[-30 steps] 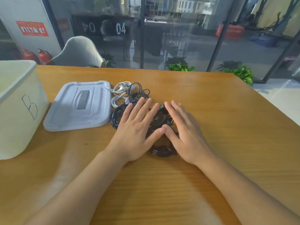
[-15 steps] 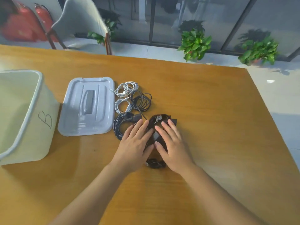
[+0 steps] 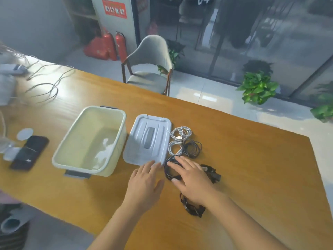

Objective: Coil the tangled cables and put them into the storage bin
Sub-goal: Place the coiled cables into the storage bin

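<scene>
A cream storage bin (image 3: pixel 77 141) stands open and empty on the wooden table (image 3: pixel 252 159). Its pale grey lid (image 3: pixel 148 139) lies flat to the right of it. Right of the lid lie two white cable coils (image 3: pixel 181 133) and a thin black coil (image 3: pixel 192 148). My right hand (image 3: pixel 192 179) lies flat, fingers straight, on a thick black cable bundle (image 3: pixel 171 171); another black bundle (image 3: pixel 191 207) shows below my wrist. My left hand (image 3: pixel 145 184) is flat with its fingertips at the lid's near edge.
A dark phone (image 3: pixel 29 152) and a small white disc (image 3: pixel 25 133) lie left of the bin. Loose thin wires (image 3: pixel 45 83) and white gear sit at the table's far left. A grey chair (image 3: pixel 151 64) stands behind the table; potted plants (image 3: pixel 257 88) are on the floor.
The view swung left, bringing the whole bin and the table's left end into sight. My left hand slid off the black cables toward the lid. My right hand stays flat on them.
</scene>
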`<state>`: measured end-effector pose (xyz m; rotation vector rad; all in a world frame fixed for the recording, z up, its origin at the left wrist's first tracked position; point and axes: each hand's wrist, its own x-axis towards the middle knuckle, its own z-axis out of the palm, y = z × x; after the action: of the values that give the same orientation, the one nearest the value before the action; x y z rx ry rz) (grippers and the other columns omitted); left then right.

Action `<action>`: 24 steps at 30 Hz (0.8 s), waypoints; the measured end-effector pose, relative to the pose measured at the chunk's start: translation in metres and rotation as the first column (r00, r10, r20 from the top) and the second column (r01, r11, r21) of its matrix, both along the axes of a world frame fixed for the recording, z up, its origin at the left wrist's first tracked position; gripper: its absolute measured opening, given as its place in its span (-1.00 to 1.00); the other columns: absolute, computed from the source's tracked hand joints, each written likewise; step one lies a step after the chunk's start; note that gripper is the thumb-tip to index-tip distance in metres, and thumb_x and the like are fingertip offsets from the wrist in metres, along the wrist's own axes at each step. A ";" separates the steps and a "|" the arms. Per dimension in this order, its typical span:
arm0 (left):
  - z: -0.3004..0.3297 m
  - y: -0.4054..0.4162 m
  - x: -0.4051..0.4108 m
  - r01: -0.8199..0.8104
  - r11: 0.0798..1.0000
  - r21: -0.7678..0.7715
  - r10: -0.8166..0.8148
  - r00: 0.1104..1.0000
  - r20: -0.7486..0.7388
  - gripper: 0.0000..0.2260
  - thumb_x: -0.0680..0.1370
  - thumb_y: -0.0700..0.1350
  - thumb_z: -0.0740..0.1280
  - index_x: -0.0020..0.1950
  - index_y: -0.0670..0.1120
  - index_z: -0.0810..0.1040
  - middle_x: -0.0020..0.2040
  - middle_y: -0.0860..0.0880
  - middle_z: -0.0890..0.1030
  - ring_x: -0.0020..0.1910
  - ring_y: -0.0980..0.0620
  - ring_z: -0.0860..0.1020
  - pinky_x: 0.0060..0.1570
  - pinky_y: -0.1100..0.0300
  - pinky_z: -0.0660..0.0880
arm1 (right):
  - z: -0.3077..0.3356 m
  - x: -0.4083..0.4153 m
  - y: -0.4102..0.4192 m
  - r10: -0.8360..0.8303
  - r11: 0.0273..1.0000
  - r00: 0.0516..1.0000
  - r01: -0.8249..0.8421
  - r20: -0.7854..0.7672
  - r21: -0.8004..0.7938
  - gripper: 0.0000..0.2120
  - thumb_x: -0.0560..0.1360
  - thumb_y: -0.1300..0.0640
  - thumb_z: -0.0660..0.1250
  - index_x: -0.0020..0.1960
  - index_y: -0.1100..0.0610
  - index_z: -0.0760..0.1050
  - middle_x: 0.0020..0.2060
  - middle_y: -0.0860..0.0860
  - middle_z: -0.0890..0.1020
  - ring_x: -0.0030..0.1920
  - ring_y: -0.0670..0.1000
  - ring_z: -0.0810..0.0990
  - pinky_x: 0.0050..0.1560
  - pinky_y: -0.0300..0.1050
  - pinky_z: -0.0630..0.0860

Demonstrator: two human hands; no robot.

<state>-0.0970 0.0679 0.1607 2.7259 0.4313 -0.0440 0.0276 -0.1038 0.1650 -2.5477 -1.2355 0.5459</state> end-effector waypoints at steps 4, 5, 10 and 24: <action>0.013 0.045 -0.024 -0.175 0.984 -0.023 0.175 0.984 0.030 -0.51 0.65 0.12 0.30 0.55 -0.01 0.41 0.54 0.00 0.43 0.51 -0.06 0.39 0.42 0.01 0.37 | 0.017 -0.003 0.067 0.103 0.995 0.994 -0.103 0.034 0.000 -0.46 0.70 -0.20 0.13 0.65 -0.23 0.12 0.67 -0.09 0.11 0.67 -0.04 -0.01 0.63 0.03 -0.07; 0.016 0.056 -0.030 -0.207 0.978 -0.030 0.208 0.977 0.041 -0.52 0.64 0.09 0.33 0.53 -0.03 0.43 0.51 -0.02 0.45 0.49 -0.08 0.42 0.38 -0.01 0.40 | 0.019 -0.005 0.083 0.126 0.992 0.991 -0.126 0.033 -0.001 -0.46 0.70 -0.20 0.13 0.65 -0.23 0.12 0.67 -0.09 0.11 0.67 -0.04 -0.01 0.64 0.03 -0.07; 0.022 0.102 -0.057 -0.339 0.941 -0.002 0.338 0.936 0.095 -0.62 0.61 0.01 0.41 0.41 -0.06 0.55 0.35 -0.05 0.57 0.36 -0.16 0.50 0.25 -0.09 0.48 | 0.017 -0.015 0.151 0.226 0.973 0.974 -0.226 0.000 0.033 -0.45 0.70 -0.19 0.14 0.65 -0.25 0.08 0.69 -0.11 0.04 0.68 -0.03 -0.04 0.63 0.03 -0.07; -0.019 0.156 -0.096 -0.479 0.877 0.036 0.471 0.873 0.130 -0.68 0.71 0.01 0.13 0.02 0.01 0.67 0.28 -0.01 0.62 0.48 -0.08 0.41 0.55 -0.12 0.16 | -0.007 -0.025 0.217 0.320 0.935 0.938 -0.335 0.134 0.115 -0.57 0.68 -0.01 0.25 0.54 -0.08 0.40 0.62 -0.02 0.28 0.67 0.05 0.06 0.66 0.09 -0.05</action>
<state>-0.1929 0.2244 0.1421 2.5873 1.0717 0.2662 0.0022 0.1131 0.1583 -2.2984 -1.6947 0.3697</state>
